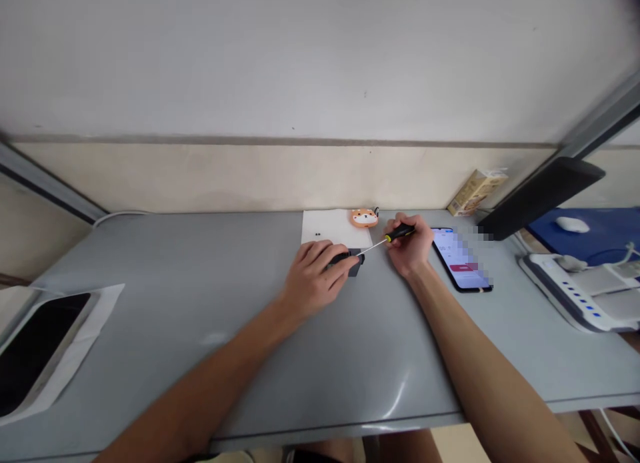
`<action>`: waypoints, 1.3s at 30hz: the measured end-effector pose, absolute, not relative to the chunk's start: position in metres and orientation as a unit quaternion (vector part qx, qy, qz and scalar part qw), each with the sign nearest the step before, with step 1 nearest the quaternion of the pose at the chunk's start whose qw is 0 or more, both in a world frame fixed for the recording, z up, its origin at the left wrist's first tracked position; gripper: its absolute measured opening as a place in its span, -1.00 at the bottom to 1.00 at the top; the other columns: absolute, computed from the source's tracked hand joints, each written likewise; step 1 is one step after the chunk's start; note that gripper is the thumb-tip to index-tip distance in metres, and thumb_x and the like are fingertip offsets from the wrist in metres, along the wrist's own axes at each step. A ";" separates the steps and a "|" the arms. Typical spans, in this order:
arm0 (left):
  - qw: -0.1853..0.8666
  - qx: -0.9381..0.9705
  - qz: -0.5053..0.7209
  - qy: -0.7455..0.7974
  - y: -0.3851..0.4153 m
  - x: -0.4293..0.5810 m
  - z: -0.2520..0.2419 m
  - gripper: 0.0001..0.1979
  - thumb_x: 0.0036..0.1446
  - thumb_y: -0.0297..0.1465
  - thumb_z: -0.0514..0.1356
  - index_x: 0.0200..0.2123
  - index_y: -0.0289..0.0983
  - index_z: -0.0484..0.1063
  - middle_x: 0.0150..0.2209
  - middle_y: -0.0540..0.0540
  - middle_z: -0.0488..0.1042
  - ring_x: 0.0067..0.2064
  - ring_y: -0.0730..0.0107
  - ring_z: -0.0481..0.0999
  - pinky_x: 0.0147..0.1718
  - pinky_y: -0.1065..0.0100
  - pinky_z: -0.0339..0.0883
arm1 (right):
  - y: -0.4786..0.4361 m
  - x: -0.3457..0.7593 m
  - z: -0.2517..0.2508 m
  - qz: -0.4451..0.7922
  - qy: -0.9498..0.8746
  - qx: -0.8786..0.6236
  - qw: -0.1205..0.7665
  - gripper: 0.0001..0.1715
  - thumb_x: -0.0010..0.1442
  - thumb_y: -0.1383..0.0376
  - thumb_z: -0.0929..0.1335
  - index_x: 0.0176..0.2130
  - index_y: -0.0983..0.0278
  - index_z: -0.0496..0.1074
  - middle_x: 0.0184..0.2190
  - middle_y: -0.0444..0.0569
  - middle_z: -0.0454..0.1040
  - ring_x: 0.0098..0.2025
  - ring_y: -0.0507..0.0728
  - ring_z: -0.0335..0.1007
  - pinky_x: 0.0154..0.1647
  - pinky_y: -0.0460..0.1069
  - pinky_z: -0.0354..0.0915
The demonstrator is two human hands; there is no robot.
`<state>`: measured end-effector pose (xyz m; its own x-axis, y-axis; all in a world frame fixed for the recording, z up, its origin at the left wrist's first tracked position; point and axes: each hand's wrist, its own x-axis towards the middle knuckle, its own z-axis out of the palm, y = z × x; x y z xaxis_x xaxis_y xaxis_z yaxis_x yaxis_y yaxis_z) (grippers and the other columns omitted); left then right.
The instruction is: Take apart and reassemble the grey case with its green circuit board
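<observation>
One dark block point(355, 269) under left hand's point(311, 276) fingers point(326, 255), right hand's point(411, 249) screwdriver point(401, 232) (slanted)

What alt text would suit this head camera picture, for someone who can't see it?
A person's right hand holds a screwdriver to a small dark object held by the left hand, at a gray table. White paper and an orange item with an animal face lie beyond; a lit phone lies on the right.

A lit phone point(457, 263) — white power strip point(570, 291) to its right, a yellowish box point(475, 193) behind.
</observation>
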<state>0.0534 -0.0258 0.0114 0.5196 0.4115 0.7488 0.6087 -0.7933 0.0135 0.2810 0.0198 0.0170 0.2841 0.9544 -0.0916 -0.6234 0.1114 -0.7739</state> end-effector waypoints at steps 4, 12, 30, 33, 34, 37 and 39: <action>0.117 -0.861 -0.392 -0.302 -0.027 0.054 0.011 -0.74 0.28 -0.55 0.21 -0.04 -0.13 0.55 -0.10 -0.06 0.63 -0.05 0.20 0.53 -0.04 0.13 0.34 | 0.024 0.273 0.012 0.515 -0.249 -0.425 0.702 -0.78 0.05 0.14 0.41 -0.45 0.21 0.35 -0.51 -0.16 0.38 -0.60 -0.03 0.07 -0.62 -0.02 -0.02; 0.092 -0.877 -0.392 -0.261 -0.032 0.054 0.012 -0.71 0.33 -0.55 0.17 0.05 -0.18 0.51 -0.04 -0.07 0.63 0.01 0.22 0.53 0.00 0.16 0.39 | 0.015 0.248 0.003 0.412 -0.482 -0.514 0.578 -0.58 0.25 -0.10 0.38 -0.26 0.19 0.48 -0.44 -0.12 0.52 -0.45 0.02 0.27 -0.39 -0.05 0.21; -0.058 -0.901 -0.366 -0.223 -0.021 0.031 0.023 -0.56 0.08 -0.58 0.16 0.04 -0.18 0.47 0.00 -0.19 0.50 0.00 0.16 0.52 0.01 0.09 0.46 | 0.021 0.255 0.003 0.461 -0.408 -0.486 0.621 -0.54 0.18 -0.13 0.42 -0.25 0.20 0.50 -0.46 -0.13 0.51 -0.54 -0.02 0.19 -0.51 -0.06 0.12; -0.192 -0.866 -0.373 -0.271 -0.014 0.026 0.025 -0.69 0.16 -0.55 0.15 -0.03 -0.21 0.44 -0.07 -0.17 0.48 -0.10 0.26 0.53 -0.08 0.19 0.50 | 0.024 0.262 0.004 0.494 -0.338 -0.457 0.658 -0.59 0.18 -0.07 0.43 -0.28 0.22 0.50 -0.50 -0.13 0.49 -0.56 -0.02 0.16 -0.56 -0.06 0.07; -0.232 -0.847 -0.382 -0.287 -0.011 0.025 0.024 -0.75 0.21 -0.52 0.15 -0.06 -0.21 0.44 -0.09 -0.16 0.50 -0.11 0.28 0.54 -0.10 0.21 0.50 | 0.026 0.264 0.005 0.497 -0.319 -0.451 0.669 -0.61 0.18 -0.05 0.44 -0.30 0.22 0.50 -0.51 -0.12 0.48 -0.56 -0.02 0.17 -0.57 -0.05 0.06; -0.316 -0.791 -0.391 -0.349 -0.002 0.026 0.014 -0.86 0.29 -0.40 0.19 -0.10 -0.20 0.48 -0.15 -0.09 0.57 -0.17 0.32 0.58 -0.16 0.27 0.52 | 0.029 0.273 0.004 0.491 -0.281 -0.449 0.692 -0.64 0.15 -0.02 0.45 -0.34 0.22 0.49 -0.51 -0.12 0.48 -0.58 -0.01 0.17 -0.60 -0.04 0.04; -0.336 -0.776 -0.365 -0.388 0.002 0.027 0.007 -0.84 0.31 -0.31 0.22 -0.09 -0.18 0.54 -0.18 -0.05 0.62 -0.21 0.32 0.60 -0.20 0.28 0.51 | 0.030 0.278 0.004 0.490 -0.270 -0.451 0.696 -0.64 0.14 -0.02 0.45 -0.34 0.21 0.48 -0.53 -0.13 0.46 -0.59 -0.01 0.16 -0.61 -0.04 0.03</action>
<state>0.0274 0.0025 0.0065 0.4317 0.8486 0.3056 0.3579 -0.4722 0.8056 0.2777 0.0299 0.0038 0.3739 0.9252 -0.0654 -0.4378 0.1139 -0.8918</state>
